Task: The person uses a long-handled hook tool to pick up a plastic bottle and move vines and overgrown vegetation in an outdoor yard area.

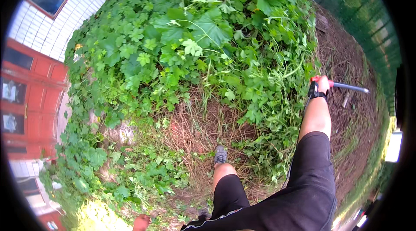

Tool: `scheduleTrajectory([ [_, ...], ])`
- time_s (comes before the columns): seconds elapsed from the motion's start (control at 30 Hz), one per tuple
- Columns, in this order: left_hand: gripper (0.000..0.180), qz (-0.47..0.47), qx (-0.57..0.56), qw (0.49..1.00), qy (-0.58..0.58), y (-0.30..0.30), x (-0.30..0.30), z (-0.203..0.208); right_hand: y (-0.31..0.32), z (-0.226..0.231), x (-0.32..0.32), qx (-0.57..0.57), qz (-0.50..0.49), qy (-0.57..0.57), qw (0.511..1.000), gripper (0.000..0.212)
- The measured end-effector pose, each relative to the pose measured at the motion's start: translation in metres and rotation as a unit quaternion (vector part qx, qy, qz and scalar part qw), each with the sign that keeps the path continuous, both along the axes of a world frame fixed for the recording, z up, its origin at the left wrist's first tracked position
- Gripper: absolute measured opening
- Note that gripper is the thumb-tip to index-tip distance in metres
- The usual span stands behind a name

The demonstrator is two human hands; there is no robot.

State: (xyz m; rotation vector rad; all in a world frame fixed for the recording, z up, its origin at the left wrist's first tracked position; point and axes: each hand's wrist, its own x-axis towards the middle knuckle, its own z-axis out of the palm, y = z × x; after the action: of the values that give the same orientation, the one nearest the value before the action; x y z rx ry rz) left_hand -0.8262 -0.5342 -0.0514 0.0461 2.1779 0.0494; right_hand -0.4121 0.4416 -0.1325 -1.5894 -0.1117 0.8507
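Observation:
My right arm reaches out to the right, a black band round the wrist. My right hand (321, 85) is closed round the red grip of a hand tool with a straight grey shaft (350, 87). The shaft points right, over the bare soil; what kind of tool it is, I cannot tell. Right beside this hand is the edge of a dense mound of green leafy vines (186, 44). At the bottom edge, low on the left, shows part of my left hand (141, 222), fingers curled, with nothing visible in them.
Dry stalks (190, 122) lie ahead of my shoe (220, 154). A strip of brown soil (346, 70) runs along a green fence (368, 18) on the right. At left stand a white-tiled wall (82, 1) and red doors (41, 96). Pale rubble (125, 133) shows among the leaves.

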Motion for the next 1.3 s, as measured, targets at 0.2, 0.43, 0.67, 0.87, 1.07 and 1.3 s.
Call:
scheduleTrajectory([
  [0.2,0.018,0.115,0.015,0.993,-0.011,-0.023,0.014,0.03,-0.143,-0.081,-0.176,-0.068,0.38,0.286,0.877,0.012],
  [0.43,0.01,-0.03,0.106,0.993,-0.03,0.155,-0.025,0.059,-0.156,-0.002,0.06,-0.161,0.491,0.072,0.853,0.014],
  [0.67,0.032,-0.377,0.025,0.912,0.158,0.246,-0.107,0.214,-0.195,-0.038,0.058,-0.142,0.479,0.028,0.866,0.013],
  [0.87,0.017,-0.224,0.111,0.887,0.388,0.173,-0.226,0.387,-0.242,-0.022,0.061,-0.072,0.519,0.077,0.848,0.004],
  [1.07,0.02,-0.381,0.345,0.766,0.386,0.236,0.018,0.318,-0.376,0.027,0.064,-0.046,0.501,0.07,0.862,0.006],
  [1.3,0.026,-0.367,0.385,0.819,0.216,-0.096,0.25,0.096,-0.63,0.014,0.101,0.038,0.557,0.192,0.807,0.009],
])
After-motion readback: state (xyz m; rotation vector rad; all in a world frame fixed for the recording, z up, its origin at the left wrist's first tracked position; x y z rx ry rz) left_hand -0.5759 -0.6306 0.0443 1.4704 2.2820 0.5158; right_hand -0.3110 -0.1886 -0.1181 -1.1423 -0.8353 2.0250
